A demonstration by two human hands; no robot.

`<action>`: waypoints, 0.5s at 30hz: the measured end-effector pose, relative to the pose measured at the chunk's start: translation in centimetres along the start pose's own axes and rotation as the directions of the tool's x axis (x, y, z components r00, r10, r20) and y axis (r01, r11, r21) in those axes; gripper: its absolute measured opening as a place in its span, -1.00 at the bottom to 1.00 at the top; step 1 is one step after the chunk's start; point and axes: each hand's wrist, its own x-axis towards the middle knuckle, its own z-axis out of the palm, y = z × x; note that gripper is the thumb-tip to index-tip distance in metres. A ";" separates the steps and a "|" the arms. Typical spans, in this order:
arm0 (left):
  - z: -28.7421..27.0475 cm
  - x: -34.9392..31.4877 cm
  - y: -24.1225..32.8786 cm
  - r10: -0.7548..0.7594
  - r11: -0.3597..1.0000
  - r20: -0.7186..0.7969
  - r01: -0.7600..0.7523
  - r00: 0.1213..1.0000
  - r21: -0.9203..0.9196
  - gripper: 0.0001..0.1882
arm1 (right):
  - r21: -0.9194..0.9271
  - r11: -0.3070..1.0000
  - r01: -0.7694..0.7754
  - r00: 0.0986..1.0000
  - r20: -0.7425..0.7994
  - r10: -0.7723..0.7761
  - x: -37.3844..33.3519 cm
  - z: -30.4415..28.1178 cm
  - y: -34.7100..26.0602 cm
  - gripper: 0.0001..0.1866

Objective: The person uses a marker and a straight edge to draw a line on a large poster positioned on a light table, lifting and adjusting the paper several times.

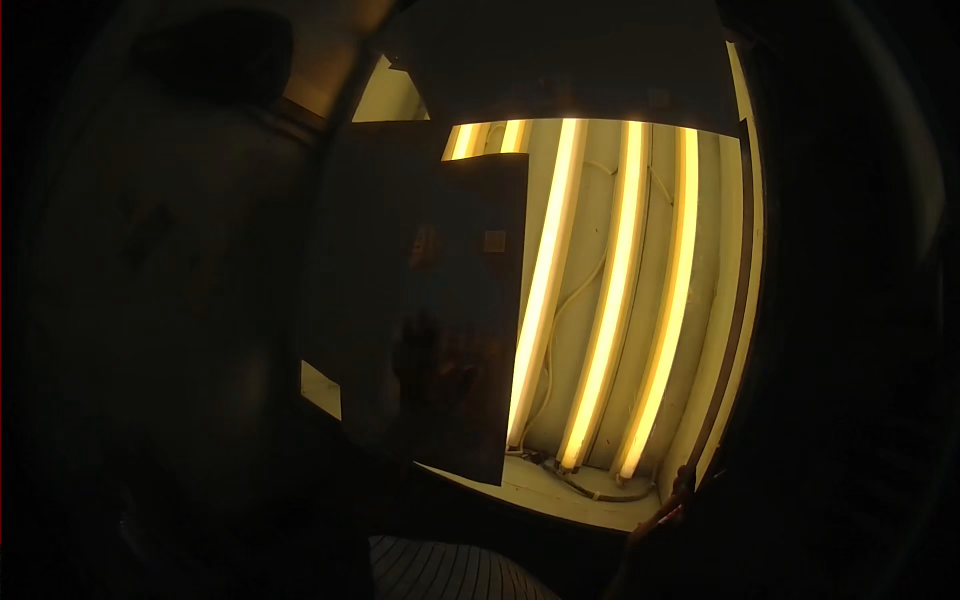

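A light box [590,250] with several glowing yellow tubes [606,340] lies in front of me, and thin wires run between and below the tubes. A dark flat sheet [430,260] covers its left part. Another dark sheet [570,70] covers the far part. My right hand [672,512] shows dimly at the near right corner of the box, touching or close to its edge; its fingers are mostly lost in shadow. My left hand cannot be made out. A faint reddish, hand-like shape on the left sheet looks like a reflection.
Pale strips of the box show past the sheets at the far left and lower left. A dark rounded object [215,55] stands at the far left. Striped cloth [450,570] appears at the bottom edge. The surroundings are very dark.
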 end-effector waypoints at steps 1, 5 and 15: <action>-2.2 3.0 0.7 -0.368 0.910 0.102 0.380 0.924 -0.164 -0.24 | -0.030 0.999 0.026 0.999 -0.017 -0.027 0.6 -1.3 0.6 -0.58; -5.4 -1.7 -10.1 -0.751 0.659 0.364 0.663 0.552 0.355 0.07 | 0.034 0.996 0.085 0.996 0.001 -0.085 0.8 -1.3 0.2 -0.57; -7.8 0.0 -14.4 -0.712 0.411 0.470 0.853 0.521 -0.323 -0.23 | 0.089 0.987 0.137 0.990 0.032 -0.140 0.8 -1.7 1.0 -0.45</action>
